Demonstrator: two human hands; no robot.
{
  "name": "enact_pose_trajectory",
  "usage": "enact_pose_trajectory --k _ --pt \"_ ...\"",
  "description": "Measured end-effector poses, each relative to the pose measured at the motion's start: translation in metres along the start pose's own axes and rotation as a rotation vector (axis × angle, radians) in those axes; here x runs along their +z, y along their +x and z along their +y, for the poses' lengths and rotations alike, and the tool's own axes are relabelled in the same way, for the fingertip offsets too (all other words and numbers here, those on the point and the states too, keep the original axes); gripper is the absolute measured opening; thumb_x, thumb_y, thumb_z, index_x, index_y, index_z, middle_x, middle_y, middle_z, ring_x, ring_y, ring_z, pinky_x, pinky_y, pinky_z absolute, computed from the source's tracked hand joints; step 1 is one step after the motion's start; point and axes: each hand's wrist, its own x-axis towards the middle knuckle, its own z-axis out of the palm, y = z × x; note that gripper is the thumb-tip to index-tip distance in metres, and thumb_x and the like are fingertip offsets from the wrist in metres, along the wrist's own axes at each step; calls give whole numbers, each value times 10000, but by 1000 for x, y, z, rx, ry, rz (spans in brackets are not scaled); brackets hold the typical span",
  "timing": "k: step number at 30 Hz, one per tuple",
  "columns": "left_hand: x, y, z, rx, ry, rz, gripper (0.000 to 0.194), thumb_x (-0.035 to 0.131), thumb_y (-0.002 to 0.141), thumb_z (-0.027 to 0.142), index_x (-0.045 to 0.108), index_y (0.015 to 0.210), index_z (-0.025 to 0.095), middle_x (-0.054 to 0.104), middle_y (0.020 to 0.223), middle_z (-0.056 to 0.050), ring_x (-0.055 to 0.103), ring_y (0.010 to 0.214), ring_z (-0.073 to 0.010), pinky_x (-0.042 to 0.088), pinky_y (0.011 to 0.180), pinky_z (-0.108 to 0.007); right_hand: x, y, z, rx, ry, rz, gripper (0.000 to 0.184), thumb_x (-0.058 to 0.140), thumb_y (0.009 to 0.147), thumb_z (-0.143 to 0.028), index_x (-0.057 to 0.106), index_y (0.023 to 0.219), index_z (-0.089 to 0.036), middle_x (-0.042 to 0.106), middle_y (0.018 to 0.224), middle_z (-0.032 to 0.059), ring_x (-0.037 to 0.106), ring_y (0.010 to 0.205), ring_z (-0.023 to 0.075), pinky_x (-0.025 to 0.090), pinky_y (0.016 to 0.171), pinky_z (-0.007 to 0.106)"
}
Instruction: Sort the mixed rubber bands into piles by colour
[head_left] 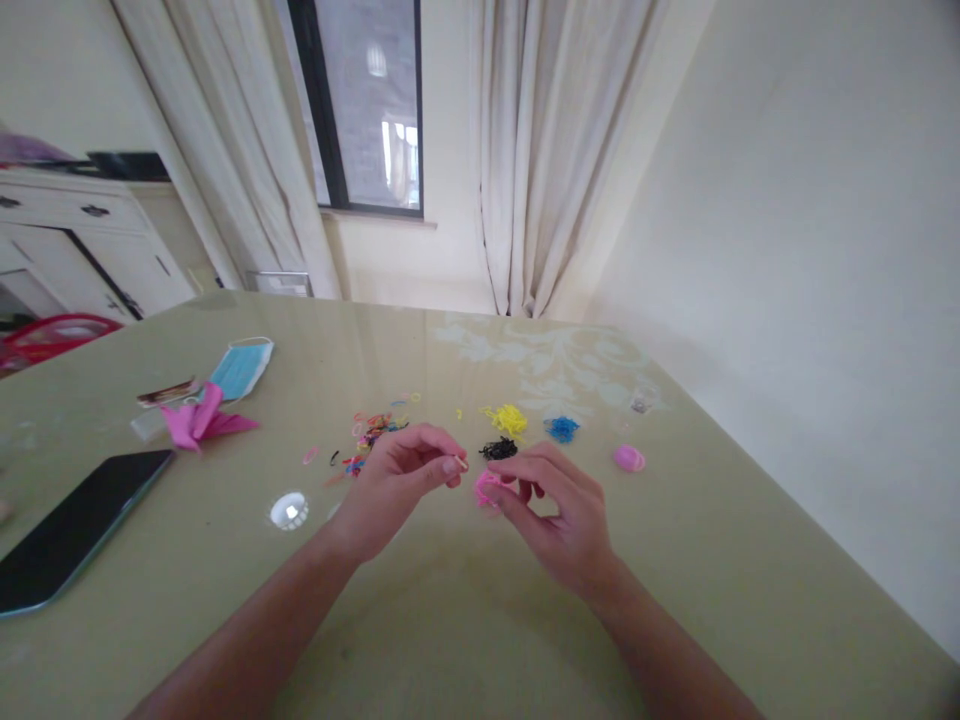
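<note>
My left hand (409, 480) is closed in a pinch, and a small pale rubber band (461, 463) shows at its thumb and fingertips. Just right of it, my right hand (559, 505) hovers at a pink pile of rubber bands (489, 489), thumb and forefinger apart, with nothing plainly held between them. The right fingers partly cover that pile. Behind the hands lie a black pile (499, 449), a yellow pile (508, 420) and a blue pile (562, 429) of bands. A mixed-colour heap of bands (379, 428) is partly hidden behind my left hand.
A pink round item (629, 459) and a small clear object (642, 400) lie at the right. On the left are a clear shiny dome (289, 511), a dark-screened phone or tablet (82, 525), a pink folded-paper shape (202, 422) and a blue face mask (241, 369). A wall borders the table's right side.
</note>
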Motion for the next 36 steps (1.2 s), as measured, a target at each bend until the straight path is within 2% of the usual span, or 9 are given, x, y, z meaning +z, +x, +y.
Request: enact_pose_trajectory --k 5,9,12,15,19,23,27,31,36 --pt "6 -4 -5 -59 4 -144 223 939 778 377 824 814 190 786 792 -48 711 744 -164 579 722 -280 -1 -3 -10 -113 -33 43 315 785 967 -146 784 1238 -307 776 955 39 719 772 171 602 666 291" --pt "9 -6 -7 -40 -10 -229 126 904 828 331 847 836 218 791 851 -46 715 804 -165 564 770 -282 -3 -4 -8 -153 -76 40 341 747 992 -130 794 1252 -345 784 968 37 739 812 177 607 693 308" --pt "4 -3 -11 5 90 -222 165 842 892 382 860 906 219 784 893 -55 681 783 -154 537 732 -271 -4 -4 -5 -138 -67 57 296 748 997 -151 816 1212 -343 779 935 35 731 787 178 604 688 315" --pt "-11 10 -22 91 397 -101 277 679 1009 432 845 1056 215 787 924 -72 669 789 -174 536 722 -289 -5 0 -1 -80 -38 132 213 751 995 -169 845 1123 -311 765 899 41 719 777 184 603 684 316" --pt "-34 30 -49 297 1103 37 298 537 1057 272 816 1155 235 799 1154 -115 691 1117 -280 527 1040 -449 -9 10 10 26 -48 228 136 746 988 -185 855 1013 -263 755 887 52 694 763 183 585 675 311" --pt "-44 39 -73 284 1455 -88 398 459 1060 185 749 1329 234 745 1358 -135 659 1267 -309 500 1124 -495 -14 16 29 137 -84 255 113 740 980 -227 853 986 -235 729 876 47 626 691 158 530 610 285" --pt "-47 42 -82 299 1490 -131 474 406 1097 266 594 1527 204 605 1581 -135 569 1431 -294 430 1222 -505 -15 15 50 199 -140 212 134 736 978 -276 854 991 -215 725 856 40 590 652 148 499 599 282" --pt "-49 47 -84 295 1530 -175 545 369 1103 291 459 1627 172 471 1693 -134 448 1554 -294 367 1272 -505 -15 22 73 262 -263 134 160 732 971 -297 851 924 -200 746 833 47 622 662 163 528 689 311" --pt "-44 54 -80 255 1584 -193 524 356 1093 269 529 1573 151 563 1624 -137 534 1482 -305 384 1255 -503 -11 48 97 462 -614 -223 118 737 953 -218 848 916 -203 793 923 74 709 790 197 516 746 314"
